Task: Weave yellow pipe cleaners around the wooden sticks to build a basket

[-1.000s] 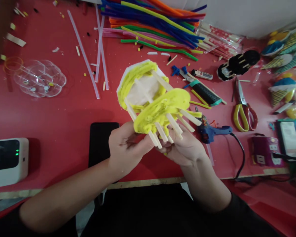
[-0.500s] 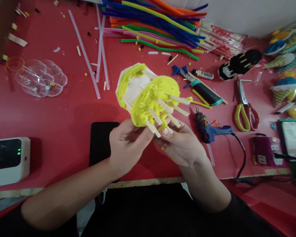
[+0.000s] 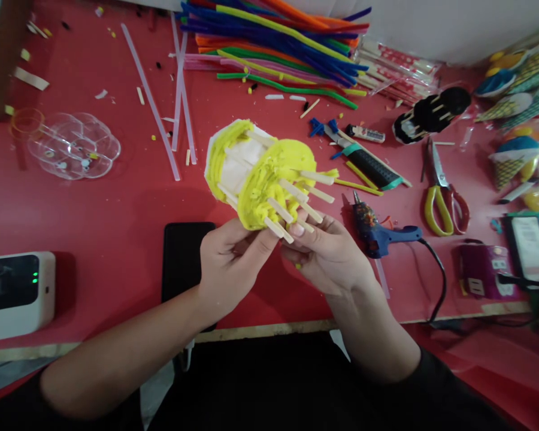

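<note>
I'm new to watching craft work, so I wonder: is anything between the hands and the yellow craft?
Nothing visible. The left hand and right hand both hold the yellow craft directly, at the end where its sticks jut out. The glue gun lies off to the right, not between them.

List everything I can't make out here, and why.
All in the head view:
- Left hand: some fingertips, hidden behind the yellow craft.
- Right hand: parts of some fingers, hidden by the sticks.
- Black slab: part covered by the left forearm.
- White device: left side, cut off by the edge.
- Tube: print too small and blurred.
</note>
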{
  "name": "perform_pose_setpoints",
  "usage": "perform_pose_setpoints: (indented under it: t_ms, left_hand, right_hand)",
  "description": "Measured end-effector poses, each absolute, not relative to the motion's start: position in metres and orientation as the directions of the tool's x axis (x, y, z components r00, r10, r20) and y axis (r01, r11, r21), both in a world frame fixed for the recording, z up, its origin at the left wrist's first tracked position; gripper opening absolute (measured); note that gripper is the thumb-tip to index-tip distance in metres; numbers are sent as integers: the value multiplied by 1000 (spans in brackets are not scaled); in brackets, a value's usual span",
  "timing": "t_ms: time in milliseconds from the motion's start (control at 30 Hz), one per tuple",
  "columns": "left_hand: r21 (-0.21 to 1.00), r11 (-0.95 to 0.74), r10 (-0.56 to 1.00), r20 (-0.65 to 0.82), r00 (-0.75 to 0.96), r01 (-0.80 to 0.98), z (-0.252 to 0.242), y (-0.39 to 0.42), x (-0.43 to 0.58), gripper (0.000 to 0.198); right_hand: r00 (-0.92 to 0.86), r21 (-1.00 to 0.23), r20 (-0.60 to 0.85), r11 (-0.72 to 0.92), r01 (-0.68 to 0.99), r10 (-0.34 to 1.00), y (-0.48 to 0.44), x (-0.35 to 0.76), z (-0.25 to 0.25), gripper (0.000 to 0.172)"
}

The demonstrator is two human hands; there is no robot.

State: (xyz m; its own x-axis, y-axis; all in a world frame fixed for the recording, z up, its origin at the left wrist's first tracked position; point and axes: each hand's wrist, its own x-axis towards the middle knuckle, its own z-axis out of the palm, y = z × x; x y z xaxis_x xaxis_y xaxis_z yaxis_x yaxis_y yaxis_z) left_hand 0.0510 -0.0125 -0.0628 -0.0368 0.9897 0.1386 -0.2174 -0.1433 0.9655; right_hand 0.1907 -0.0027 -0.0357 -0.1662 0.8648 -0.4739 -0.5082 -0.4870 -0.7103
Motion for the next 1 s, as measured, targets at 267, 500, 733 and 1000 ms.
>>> perform_pose_setpoints:
  t_ms: [267,500,733,1000]
  left_hand:
    - [972,-162,986,167,15,-170,-65,-12,50,12]
    - [973,-118,992,126,25,-198,-57,-13,52,20]
    - [991,-46,999,43,-25,-123,-56,-13,52,7]
    - [946,180,983,-179,31,-271,-62,-10,54,13]
  right_hand:
    - [-187,-712,-489,-514,-479,852,-1,190,-35,50]
    - [-191,-669,-535,-550,-499,823,0,188,-33,51]
    - [-7,-747,-487,-421,-514,873,-4,186,-34,38]
    - [264,-965,-229,-184,-187,937,-12,186,-41,16]
